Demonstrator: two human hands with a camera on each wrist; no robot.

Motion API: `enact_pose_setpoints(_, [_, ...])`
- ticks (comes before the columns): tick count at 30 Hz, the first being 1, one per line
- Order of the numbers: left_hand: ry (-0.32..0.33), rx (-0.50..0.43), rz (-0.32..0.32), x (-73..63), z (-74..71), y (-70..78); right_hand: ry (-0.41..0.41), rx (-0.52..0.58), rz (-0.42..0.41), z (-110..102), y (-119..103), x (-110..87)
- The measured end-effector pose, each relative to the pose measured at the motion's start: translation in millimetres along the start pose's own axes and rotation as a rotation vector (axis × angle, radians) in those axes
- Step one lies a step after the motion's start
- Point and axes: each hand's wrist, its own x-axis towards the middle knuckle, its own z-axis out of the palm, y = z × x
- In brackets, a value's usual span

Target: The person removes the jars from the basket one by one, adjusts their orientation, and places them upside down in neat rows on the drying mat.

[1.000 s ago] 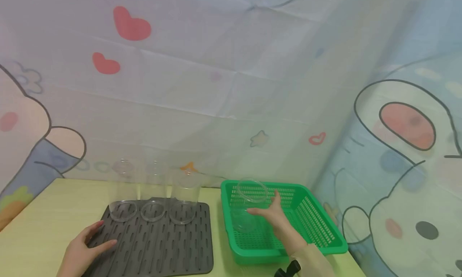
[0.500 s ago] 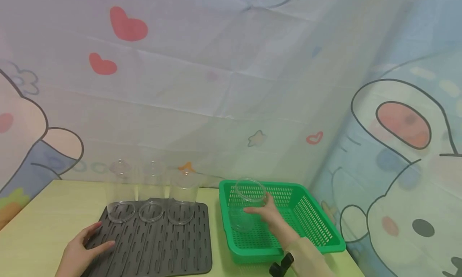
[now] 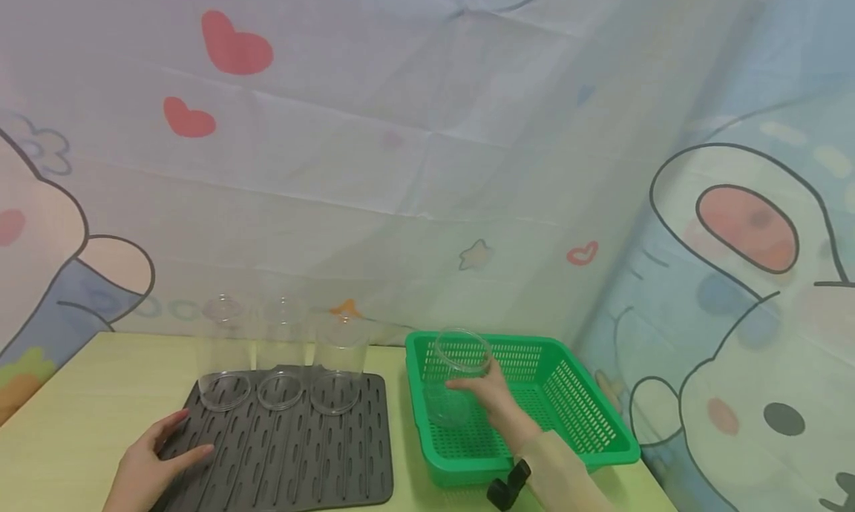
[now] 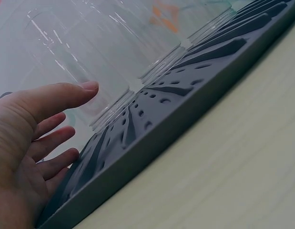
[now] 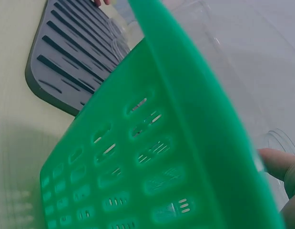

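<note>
In the head view, a clear plastic cup (image 3: 446, 402) stands upright in the green basket (image 3: 581, 453), leaning slightly. My right hand (image 3: 497, 397) holds it from the right, thumb across its near side and fingers at its far side below the rim. The right wrist view shows that thumb (image 5: 277, 162) against clear plastic, partly behind the basket wall. Three clear cups, among them the left one (image 3: 225, 349), stand rim down in a row on the dark grey ridged mat (image 3: 287, 453). My left hand (image 3: 150, 456) is at the mat's left edge, fingers spread, holding nothing.
Mat and basket sit side by side on a pale yellow table (image 3: 60, 393), the basket to the right. A printed cloth (image 3: 374, 163) with hearts and cartoon animals hangs right behind the table. The basket's slotted walls rise around the held cup.
My right hand has moved left and closed in on the cup in the basket, its spread fingers now around it. The left hand and the cups on the mat stay put.
</note>
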Motion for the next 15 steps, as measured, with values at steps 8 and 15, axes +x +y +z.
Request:
enact_pose_setpoints(8, [0.004, -0.007, -0.001, -0.4, -0.6, -0.2, 0.013, 0.037, -0.001, 5.9, -2.1, 0.8])
enact_pose_setpoints(15, [0.001, -0.005, -0.003, 0.0, 1.1, 0.0, 0.034, 0.016, 0.017, 6.7, 1.8, 1.4])
